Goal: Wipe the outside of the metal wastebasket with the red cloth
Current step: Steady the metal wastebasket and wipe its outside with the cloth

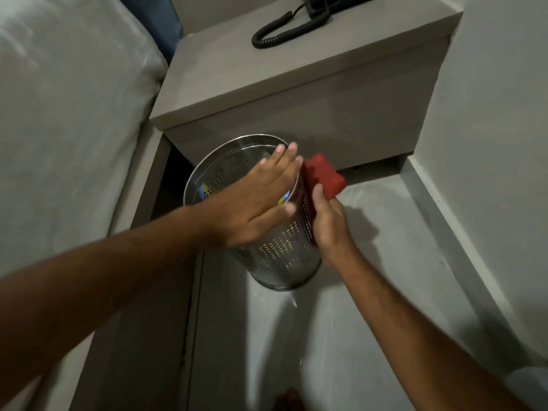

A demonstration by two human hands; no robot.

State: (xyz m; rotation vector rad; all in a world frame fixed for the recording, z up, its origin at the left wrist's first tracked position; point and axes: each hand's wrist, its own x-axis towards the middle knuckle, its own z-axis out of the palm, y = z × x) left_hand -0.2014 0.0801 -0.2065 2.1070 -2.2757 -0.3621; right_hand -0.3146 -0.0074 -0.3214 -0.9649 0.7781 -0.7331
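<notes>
The metal wastebasket (pixel 275 256) is a shiny perforated cylinder standing on the grey floor, just below the front of the nightstand. My left hand (pixel 255 200) lies flat over its open rim, fingers spread and stretched out, gripping nothing. My right hand (pixel 327 223) holds the folded red cloth (pixel 321 176) and presses it against the upper right side of the basket's wall. Some coloured items show inside the basket through the holes.
A grey nightstand (pixel 296 84) stands right behind the basket, with a black telephone and its coiled cord (pixel 284 29) on top. A bed with light bedding (pixel 68 114) fills the left. A wall (pixel 489 143) closes the right.
</notes>
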